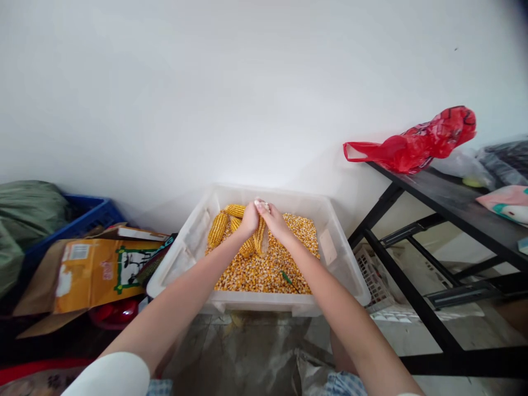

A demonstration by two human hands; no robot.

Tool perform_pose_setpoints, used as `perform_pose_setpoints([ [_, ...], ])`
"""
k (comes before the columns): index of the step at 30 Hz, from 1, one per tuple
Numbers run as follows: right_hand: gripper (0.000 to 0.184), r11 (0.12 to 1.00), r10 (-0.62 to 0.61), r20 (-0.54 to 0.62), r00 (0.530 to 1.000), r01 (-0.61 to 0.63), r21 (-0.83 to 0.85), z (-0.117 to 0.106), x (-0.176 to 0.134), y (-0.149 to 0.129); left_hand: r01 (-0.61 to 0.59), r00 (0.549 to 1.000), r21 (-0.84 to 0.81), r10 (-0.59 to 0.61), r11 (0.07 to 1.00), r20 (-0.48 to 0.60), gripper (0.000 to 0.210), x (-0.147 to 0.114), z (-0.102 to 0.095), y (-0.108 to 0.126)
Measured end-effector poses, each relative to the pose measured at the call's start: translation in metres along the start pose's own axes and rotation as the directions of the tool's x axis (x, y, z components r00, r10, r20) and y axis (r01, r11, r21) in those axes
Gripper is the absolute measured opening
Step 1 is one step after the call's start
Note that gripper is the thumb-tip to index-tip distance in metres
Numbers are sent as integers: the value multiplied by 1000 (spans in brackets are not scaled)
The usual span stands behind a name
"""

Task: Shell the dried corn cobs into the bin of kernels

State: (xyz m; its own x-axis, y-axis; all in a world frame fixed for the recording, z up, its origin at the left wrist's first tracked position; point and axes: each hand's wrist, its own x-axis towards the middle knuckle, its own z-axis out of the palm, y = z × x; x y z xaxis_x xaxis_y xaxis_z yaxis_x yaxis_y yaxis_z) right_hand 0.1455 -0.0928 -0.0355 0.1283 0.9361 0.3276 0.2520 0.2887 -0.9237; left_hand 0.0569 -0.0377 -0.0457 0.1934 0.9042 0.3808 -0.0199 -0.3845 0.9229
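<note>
My left hand (249,220) and my right hand (272,219) meet above a translucent plastic bin (185,258), both closed round one corn cob (261,240). Its yellow lower end points down toward me, and a pale patch shows at its top between my fingers. Loose yellow and white corn kernels (256,278) cover the bin's floor. Several whole ears of corn (218,229) lie on the kernels at the left, partly hidden behind my left hand and forearm. A thin green object (287,278) rests on the kernels near the front right; its kind is unclear.
A white wall (256,99) rises behind the bin. At left are an orange cardboard box (93,272) and a blue crate (93,214). To the right stands a black-framed table (466,203) with a red plastic bag (433,140) on its corner. A white basket (373,278) sits beneath it.
</note>
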Motion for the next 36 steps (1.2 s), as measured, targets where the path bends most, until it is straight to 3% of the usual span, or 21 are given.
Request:
perform_pose_setpoints([
  [4, 48, 998, -17, 9, 1000, 17, -58, -1, -4, -6, -125, 991, 80, 120, 989, 65, 31, 0, -3, -3],
  [11, 46, 971, -39, 66, 997, 53, -233, -11, -9, -12, -160, 978, 123, 140, 980, 152, 38, -2, -7, 11],
  [16, 50, 907, -99, 137, 986, 146, -394, -17, -8, -10, -158, 978, 186, 126, 970, 169, 36, -3, -9, 11],
  [20, 58, 863, -88, 98, 991, 125, -490, -20, -4, -2, -185, 972, 215, 146, 959, 185, 34, -4, -8, 10],
  [28, 51, 920, -80, 131, 988, 124, -371, -21, -5, -4, -146, 970, 140, 115, 979, 212, 32, 1, -7, 6],
  [36, 56, 947, -13, 205, 979, 78, -312, -17, -4, 4, -79, 981, 213, 38, 974, 190, 31, 1, -11, 0],
])
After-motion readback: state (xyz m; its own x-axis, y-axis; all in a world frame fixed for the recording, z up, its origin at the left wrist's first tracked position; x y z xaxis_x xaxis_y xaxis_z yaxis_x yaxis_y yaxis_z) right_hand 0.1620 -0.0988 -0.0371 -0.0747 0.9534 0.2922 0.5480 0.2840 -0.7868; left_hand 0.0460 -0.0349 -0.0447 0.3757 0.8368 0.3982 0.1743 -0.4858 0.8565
